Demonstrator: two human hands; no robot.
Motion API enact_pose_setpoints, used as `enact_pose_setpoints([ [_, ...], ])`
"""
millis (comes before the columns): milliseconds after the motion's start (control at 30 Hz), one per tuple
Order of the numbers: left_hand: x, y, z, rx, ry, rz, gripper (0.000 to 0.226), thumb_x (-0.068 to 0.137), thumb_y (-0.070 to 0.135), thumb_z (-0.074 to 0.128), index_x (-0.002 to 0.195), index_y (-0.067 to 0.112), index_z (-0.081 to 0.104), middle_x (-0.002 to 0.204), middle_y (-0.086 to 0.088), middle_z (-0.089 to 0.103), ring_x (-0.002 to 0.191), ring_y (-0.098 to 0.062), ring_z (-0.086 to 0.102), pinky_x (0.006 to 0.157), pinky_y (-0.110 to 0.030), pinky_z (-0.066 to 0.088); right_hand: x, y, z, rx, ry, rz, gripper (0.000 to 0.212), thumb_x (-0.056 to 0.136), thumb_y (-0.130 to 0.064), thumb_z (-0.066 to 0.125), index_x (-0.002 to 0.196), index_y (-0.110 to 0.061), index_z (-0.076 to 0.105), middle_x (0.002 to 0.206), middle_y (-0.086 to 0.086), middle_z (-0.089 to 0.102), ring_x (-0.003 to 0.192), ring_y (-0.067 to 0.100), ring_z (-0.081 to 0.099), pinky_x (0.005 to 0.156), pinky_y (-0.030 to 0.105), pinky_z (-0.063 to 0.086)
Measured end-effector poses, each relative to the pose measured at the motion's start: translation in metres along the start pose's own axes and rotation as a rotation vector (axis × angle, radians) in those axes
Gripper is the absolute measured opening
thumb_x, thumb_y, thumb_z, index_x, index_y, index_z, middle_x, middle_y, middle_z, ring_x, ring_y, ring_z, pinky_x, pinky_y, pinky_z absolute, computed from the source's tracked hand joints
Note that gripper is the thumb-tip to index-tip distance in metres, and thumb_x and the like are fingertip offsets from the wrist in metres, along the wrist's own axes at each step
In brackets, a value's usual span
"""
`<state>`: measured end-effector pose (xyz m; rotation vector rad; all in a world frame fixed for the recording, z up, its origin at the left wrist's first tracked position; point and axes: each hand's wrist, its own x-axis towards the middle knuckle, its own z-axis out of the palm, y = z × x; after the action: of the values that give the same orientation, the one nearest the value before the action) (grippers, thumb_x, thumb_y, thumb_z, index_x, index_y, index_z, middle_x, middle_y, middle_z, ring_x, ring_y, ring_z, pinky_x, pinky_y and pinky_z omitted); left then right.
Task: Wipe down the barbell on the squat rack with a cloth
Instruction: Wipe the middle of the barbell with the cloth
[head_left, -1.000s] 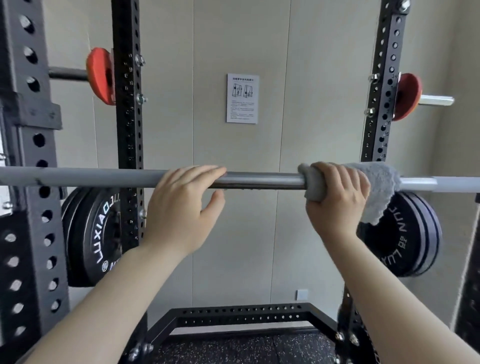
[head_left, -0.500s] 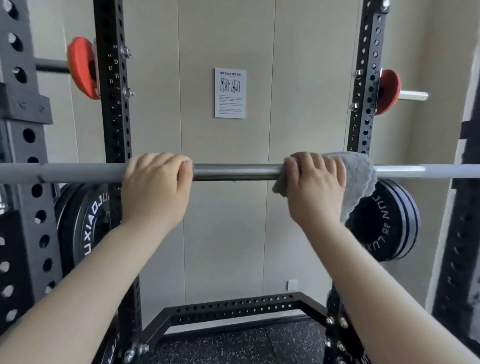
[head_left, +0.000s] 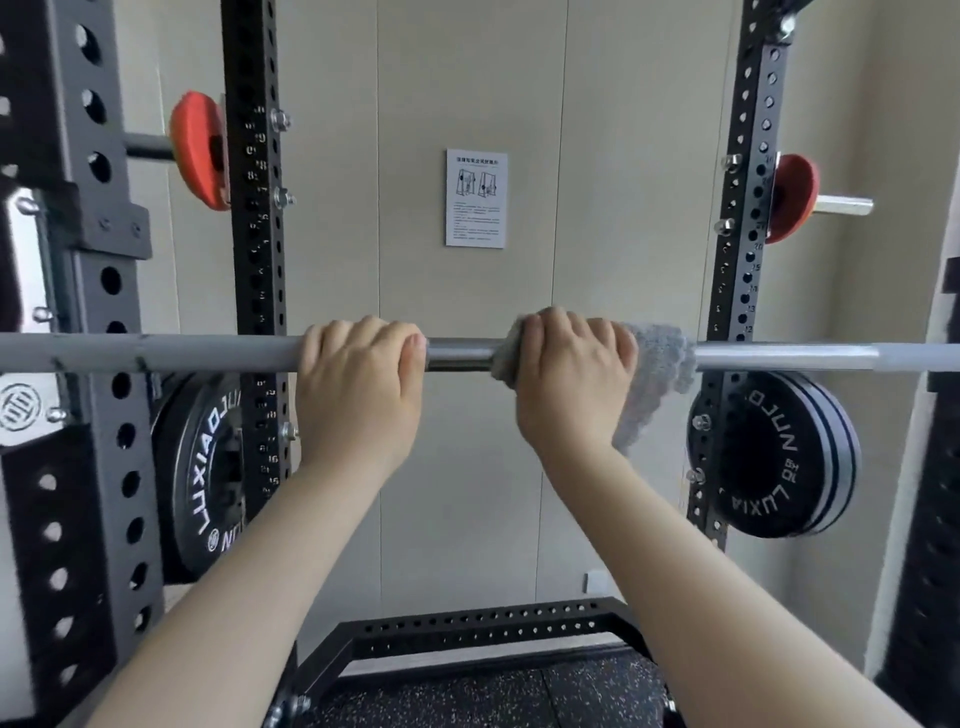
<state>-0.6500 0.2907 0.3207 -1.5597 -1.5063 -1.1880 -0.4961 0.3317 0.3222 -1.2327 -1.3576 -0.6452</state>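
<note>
A grey steel barbell (head_left: 156, 353) runs level across the squat rack at chest height. My left hand (head_left: 358, 389) is closed around the bar just left of its middle. My right hand (head_left: 571, 384) grips a grey cloth (head_left: 657, 369) that is wrapped over the bar right of the middle. The cloth's loose end hangs down to the right of that hand. A short bare stretch of darker bar (head_left: 460, 354) shows between the two hands.
Black perforated uprights stand at left (head_left: 257, 208) and right (head_left: 748, 208). Black weight plates hang at lower left (head_left: 208, 478) and lower right (head_left: 779, 457). Orange plates (head_left: 200, 150) sit on pegs higher up. A paper notice (head_left: 475, 197) is on the wall.
My left hand has closed fully on the bar. My right hand has slid the cloth leftward along the bar, so the gap between the hands is much shorter.
</note>
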Motion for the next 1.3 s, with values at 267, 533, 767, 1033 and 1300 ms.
enact_pose_setpoints([
  [267,0.001,-0.024,-0.015,-0.065,-0.017,0.086,0.037,0.097,0.034,0.036,0.106,0.021,0.069,0.101,0.004,0.070,0.099,-0.024,0.059,0.094,-0.030,0.026,-0.006,0.060,-0.010,-0.035,0.023,-0.350,0.035,0.100,-0.032,0.036,0.123,-0.019,0.059,0.116,0.000,0.062,0.111,0.025,0.053,0.105,0.038,0.028],
  [533,-0.001,-0.012,-0.008,-0.067,0.027,-0.012,0.035,0.095,0.029,0.037,0.098,0.017,0.069,0.096,-0.001,0.069,0.094,-0.029,0.057,0.089,-0.036,0.030,-0.041,-0.046,0.028,0.178,0.107,-0.235,0.031,0.092,-0.031,0.046,0.118,-0.021,0.060,0.116,-0.001,0.060,0.119,0.023,0.049,0.113,0.038,0.021],
  [767,0.000,-0.017,-0.011,-0.097,0.008,0.011,0.035,0.095,0.030,0.037,0.100,0.019,0.070,0.097,-0.001,0.070,0.095,-0.029,0.057,0.089,-0.035,0.029,0.001,0.055,0.009,-0.052,0.094,-0.522,0.042,0.092,-0.045,0.055,0.127,-0.022,0.057,0.115,-0.003,0.063,0.106,0.022,0.054,0.100,0.034,0.030],
  [1033,-0.004,-0.016,-0.008,-0.070,0.036,0.024,0.036,0.094,0.024,0.036,0.104,0.013,0.069,0.102,-0.003,0.070,0.101,-0.029,0.060,0.108,-0.042,0.029,-0.029,-0.048,0.025,0.150,0.097,-0.388,0.033,0.101,-0.034,0.037,0.116,-0.020,0.062,0.105,-0.004,0.064,0.101,0.022,0.055,0.101,0.036,0.031],
  [1300,-0.010,-0.007,0.000,-0.078,0.077,-0.052,0.034,0.096,0.026,0.036,0.107,0.018,0.068,0.106,0.000,0.067,0.110,-0.025,0.055,0.113,-0.043,0.022,0.005,0.026,0.002,0.002,0.105,0.154,0.039,0.100,-0.037,0.034,0.087,-0.019,0.065,0.087,0.002,0.068,0.093,0.027,0.055,0.101,0.041,0.031],
])
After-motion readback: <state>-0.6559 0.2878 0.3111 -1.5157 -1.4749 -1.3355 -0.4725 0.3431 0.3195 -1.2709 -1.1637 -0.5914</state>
